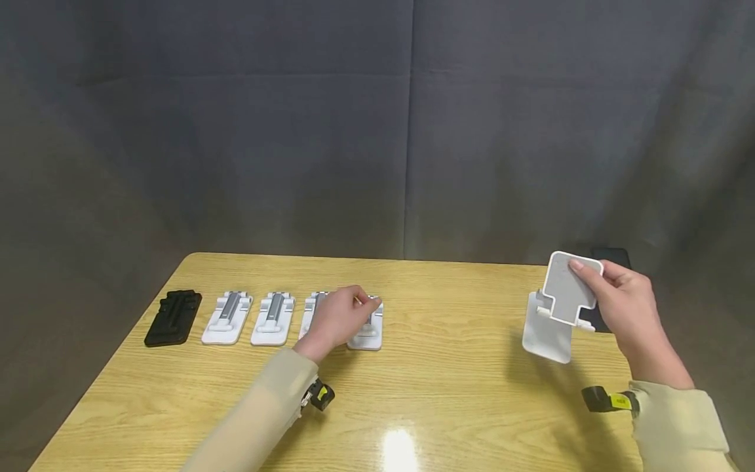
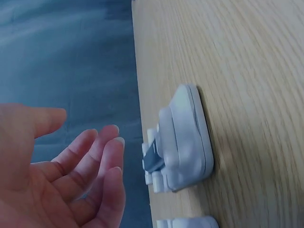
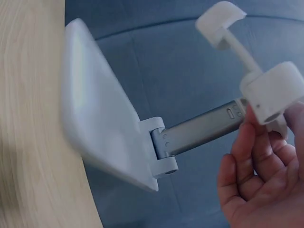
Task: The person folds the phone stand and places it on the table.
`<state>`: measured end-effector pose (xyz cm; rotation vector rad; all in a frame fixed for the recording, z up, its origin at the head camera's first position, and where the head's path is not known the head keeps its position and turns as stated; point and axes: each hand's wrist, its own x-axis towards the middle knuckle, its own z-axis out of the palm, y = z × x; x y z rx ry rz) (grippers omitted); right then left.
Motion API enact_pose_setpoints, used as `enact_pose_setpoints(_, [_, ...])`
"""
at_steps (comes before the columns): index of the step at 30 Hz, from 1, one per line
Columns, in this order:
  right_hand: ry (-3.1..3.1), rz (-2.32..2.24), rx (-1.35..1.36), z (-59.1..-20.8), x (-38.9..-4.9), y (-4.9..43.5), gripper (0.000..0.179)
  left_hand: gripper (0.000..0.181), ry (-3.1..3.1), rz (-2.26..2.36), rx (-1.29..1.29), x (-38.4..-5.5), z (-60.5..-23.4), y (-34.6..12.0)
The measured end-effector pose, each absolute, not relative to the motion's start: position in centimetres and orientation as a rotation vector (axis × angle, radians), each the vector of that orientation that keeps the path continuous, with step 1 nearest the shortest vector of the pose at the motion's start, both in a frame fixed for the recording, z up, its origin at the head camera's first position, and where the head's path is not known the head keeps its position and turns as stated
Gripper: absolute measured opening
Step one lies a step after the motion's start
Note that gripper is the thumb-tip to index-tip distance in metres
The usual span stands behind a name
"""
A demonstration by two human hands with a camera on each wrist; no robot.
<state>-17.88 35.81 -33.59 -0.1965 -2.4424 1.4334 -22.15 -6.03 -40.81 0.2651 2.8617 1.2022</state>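
My right hand [image 1: 631, 305] pinches the padded upper plate [image 1: 566, 288] of an unfolded white phone stand, thumb on its grey face. The stand's base [image 1: 547, 331] hangs tilted over the table's right side; in the right wrist view a grey metal arm [image 3: 204, 130] joins base and plate. My left hand [image 1: 339, 318] hovers over the row of folded stands and holds nothing. Its fingers are loosely bent in the left wrist view, beside a folded white phone stand [image 2: 183, 137]. In the head view this hand partly covers two white stands, the right one [image 1: 366, 337] among them.
Two more folded white phone stands [image 1: 227, 318] and a black one [image 1: 173, 318] continue the row leftward. Behind my right hand lies a dark flat object [image 1: 613, 257], mostly hidden. A dark curtain [image 1: 295, 164] stands behind the wooden table's [image 1: 448, 387] far edge.
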Motion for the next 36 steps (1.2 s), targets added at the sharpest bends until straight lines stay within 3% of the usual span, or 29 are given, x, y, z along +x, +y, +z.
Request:
enact_pose_setpoints(8, [-2.393, 1.444, -0.138, -33.0, -18.6, 33.3, 0.03, 0.035, 2.826, 1.234, 0.334, -21.4, -40.4, -5.0])
enact_pose_setpoints(15, [-2.352, 1.508, -0.066, -33.3, -19.3, 31.4, 0.024, 0.038, 2.801, 1.219, 0.379, -20.8, -40.7, -4.1])
enact_pose_setpoints(25, [-2.39, 1.486, 0.007, -32.4, -19.4, 28.5, 0.043, 0.041, 2.742, 1.262, 0.458, -20.3, -40.2, -2.7])
enact_pose_setpoints(36, [-2.364, 1.589, 0.114, -31.7, -20.6, 24.5, 0.045, 0.043, 2.535, 1.477, 0.481, -20.1, -40.4, -1.2])
